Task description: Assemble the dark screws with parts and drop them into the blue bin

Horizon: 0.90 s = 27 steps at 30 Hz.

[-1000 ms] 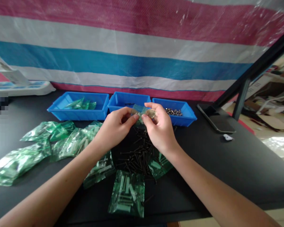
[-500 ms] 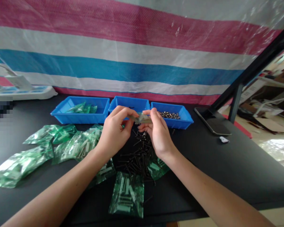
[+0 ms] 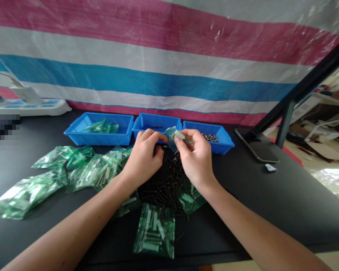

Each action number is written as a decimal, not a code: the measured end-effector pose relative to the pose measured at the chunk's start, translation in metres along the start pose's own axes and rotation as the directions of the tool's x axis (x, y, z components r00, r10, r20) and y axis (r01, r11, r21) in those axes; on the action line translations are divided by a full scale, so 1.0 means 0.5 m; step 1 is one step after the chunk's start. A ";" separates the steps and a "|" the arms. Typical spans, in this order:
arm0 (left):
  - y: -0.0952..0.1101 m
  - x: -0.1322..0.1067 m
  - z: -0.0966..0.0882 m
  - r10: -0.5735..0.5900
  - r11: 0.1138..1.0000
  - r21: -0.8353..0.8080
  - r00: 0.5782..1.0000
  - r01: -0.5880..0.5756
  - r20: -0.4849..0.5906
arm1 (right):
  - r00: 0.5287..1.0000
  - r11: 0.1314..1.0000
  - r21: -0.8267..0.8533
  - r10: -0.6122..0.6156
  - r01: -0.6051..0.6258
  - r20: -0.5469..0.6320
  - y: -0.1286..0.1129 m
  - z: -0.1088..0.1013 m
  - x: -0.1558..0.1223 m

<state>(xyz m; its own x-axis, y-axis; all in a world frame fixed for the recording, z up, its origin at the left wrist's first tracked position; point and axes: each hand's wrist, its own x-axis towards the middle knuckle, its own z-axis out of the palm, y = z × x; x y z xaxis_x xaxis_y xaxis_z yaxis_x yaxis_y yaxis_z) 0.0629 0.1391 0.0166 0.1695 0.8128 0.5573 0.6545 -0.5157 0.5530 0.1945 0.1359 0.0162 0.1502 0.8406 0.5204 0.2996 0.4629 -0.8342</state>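
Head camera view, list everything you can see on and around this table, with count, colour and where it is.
small bag: one, clear green, held up between both hands, in front of the middle tray
blue trays: three, in a row at the table's back edge; left holds green bags, middle looks nearly bare, right holds small metal parts
filled green bags: about eight, lying left and near the front
black screws: a loose pile, centre, below the hands
phone: one, dark, flat on the right
white bit: one, beside the phone
black table: one
striped sheet: pink, white, blue, behind
left hand: pinching the bag
right hand: pinching the bag
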 end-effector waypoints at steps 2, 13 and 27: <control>-0.004 0.003 -0.003 -0.094 0.991 -0.093 0.995 0.098 0.043 | 0.996 0.997 -0.036 -0.073 0.074 0.043 -0.002 -0.001 -0.001; -0.005 0.013 -0.008 -0.217 0.910 -0.355 0.976 0.212 0.026 | 0.945 0.886 -0.333 -0.286 0.323 0.158 -0.010 0.000 -0.019; -0.007 0.001 -0.002 0.159 0.984 -0.066 0.985 -0.164 -0.073 | 0.975 0.978 -0.145 0.171 -0.150 0.140 -0.007 -0.008 0.005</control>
<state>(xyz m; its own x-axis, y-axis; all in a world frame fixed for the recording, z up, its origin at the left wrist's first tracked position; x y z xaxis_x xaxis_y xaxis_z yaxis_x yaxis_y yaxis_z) 0.0602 0.1412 0.0156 0.2178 0.6984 0.6818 0.5677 -0.6589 0.4935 0.1974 0.1353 0.0210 0.0654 0.9383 0.3396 0.4074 0.2856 -0.8675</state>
